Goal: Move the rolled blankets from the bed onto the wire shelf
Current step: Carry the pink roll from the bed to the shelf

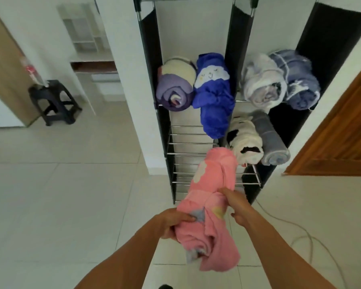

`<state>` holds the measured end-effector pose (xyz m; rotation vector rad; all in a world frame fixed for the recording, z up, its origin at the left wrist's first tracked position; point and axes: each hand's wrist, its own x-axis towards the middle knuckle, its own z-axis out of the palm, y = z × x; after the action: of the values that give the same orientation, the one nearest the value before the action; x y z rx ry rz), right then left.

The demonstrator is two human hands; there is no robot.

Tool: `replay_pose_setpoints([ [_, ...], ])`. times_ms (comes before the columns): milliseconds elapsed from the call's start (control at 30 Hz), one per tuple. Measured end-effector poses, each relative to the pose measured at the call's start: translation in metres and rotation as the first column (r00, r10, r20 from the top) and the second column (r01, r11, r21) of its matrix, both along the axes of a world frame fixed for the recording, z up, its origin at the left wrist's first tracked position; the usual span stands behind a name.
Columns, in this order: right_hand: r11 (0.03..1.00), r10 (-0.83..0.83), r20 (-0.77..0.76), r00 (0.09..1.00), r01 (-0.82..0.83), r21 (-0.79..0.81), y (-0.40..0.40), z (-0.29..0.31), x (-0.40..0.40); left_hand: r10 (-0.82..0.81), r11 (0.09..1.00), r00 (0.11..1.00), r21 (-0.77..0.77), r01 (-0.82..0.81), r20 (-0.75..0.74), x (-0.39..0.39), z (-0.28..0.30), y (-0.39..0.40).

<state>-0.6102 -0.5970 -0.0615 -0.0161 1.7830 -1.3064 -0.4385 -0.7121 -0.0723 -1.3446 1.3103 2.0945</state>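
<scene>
A pink rolled blanket (211, 197) is held in front of the wire shelf (188, 142), its far end over the lower left rack. My left hand (173, 221) grips its left side and my right hand (236, 205) grips its right side. On the upper racks lie a purple-and-cream roll (175, 84), a bright blue roll (214, 94), a pale white-lilac roll (263, 80) and a blue-grey roll (298, 80). The lower right rack holds a white-and-black roll (245, 140) and a grey roll (271, 140). The bed is out of view.
A white wall column (131, 80) stands left of the shelf. A black plastic stool (54, 101) sits on the tiled floor at far left. A wooden door (342, 130) is at right. A pale cable (296, 232) lies on the floor near my right arm.
</scene>
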Motion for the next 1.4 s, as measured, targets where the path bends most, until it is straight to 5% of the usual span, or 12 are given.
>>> replay_pose_setpoints([
  [167,0.979,0.094,0.139,0.986,-0.066,-0.194,-0.039,-0.024,-0.015,0.232,0.972,0.964,0.005,-0.233,-0.129,-0.024,-0.010,-0.028],
  [367,0.960,0.241,0.243,0.940,-0.193,-0.203,-0.081,-0.056,-0.039,0.306,0.952,0.928,0.043,-0.304,-0.214,-0.066,-0.033,-0.087],
  [667,0.991,-0.012,0.155,0.988,0.033,-0.131,-0.156,-0.097,-0.114,0.424,0.904,0.837,0.104,-0.415,-0.346,-0.178,-0.083,-0.177],
  [833,0.962,-0.168,0.158,0.973,0.197,-0.189,-0.185,-0.115,-0.131,0.146,0.984,0.969,-0.075,-0.164,-0.201,-0.213,-0.098,-0.212],
  [967,0.965,-0.220,0.227,0.949,0.246,-0.093,-0.194,-0.127,-0.125,-0.053,0.918,0.994,-0.397,0.012,-0.093,-0.227,-0.101,-0.236],
  [1167,0.916,-0.337,0.140,0.931,0.358,-0.179,-0.209,-0.102,-0.132,0.056,0.920,0.979,-0.370,-0.127,-0.195,-0.251,-0.088,-0.239],
  [1400,0.906,-0.345,0.149,0.927,0.370,-0.205,-0.187,-0.100,-0.136,0.008,0.939,0.987,-0.339,-0.064,-0.163,-0.250,-0.081,-0.225],
])
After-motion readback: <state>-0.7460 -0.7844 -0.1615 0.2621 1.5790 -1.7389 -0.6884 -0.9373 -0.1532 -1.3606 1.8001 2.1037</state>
